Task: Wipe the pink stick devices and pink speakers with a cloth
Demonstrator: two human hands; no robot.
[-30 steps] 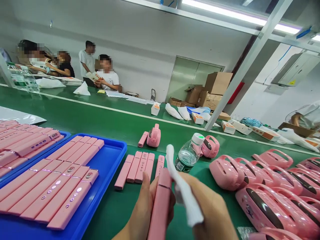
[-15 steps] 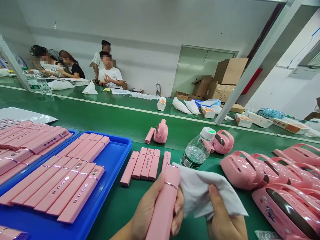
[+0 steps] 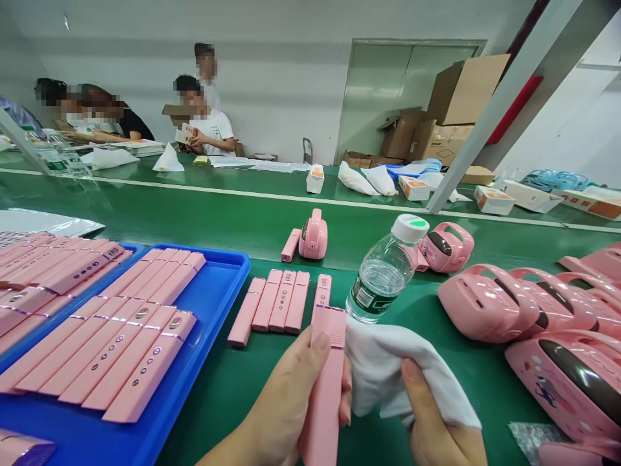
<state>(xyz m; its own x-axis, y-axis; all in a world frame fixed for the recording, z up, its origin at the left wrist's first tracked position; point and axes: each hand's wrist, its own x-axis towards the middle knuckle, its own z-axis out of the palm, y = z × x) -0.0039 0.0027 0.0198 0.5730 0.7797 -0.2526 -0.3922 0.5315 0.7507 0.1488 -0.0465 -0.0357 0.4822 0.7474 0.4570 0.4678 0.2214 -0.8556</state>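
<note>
My left hand (image 3: 286, 401) is wrapped round a pink stick-shaped microphone (image 3: 326, 395), its upper end pointing away from me. A patch of small holes shows on that end, above a shiny band. My right hand (image 3: 434, 414) pinches a white cloth (image 3: 388, 362) between thumb and fingers. The cloth's left edge hangs right beside the microphone; whether they touch I cannot tell. Just beyond my hands, several more pink microphones (image 3: 280, 301) lie side by side on the green table (image 3: 213, 401).
At left, a blue tray (image 3: 233, 259) carries rows of pink microphones. A water bottle (image 3: 381, 278) stands beyond the cloth. Pink handled speakers (image 3: 478, 304) crowd the right side; a small pink handled unit (image 3: 313, 238) sits ahead. Co-workers sit across the table near a slanted post (image 3: 490, 129).
The microphone in my left hand has turned, so its perforated face now shows. My right hand keeps the cloth. The view has shifted slightly. Across the table, a person now holds a small box.
</note>
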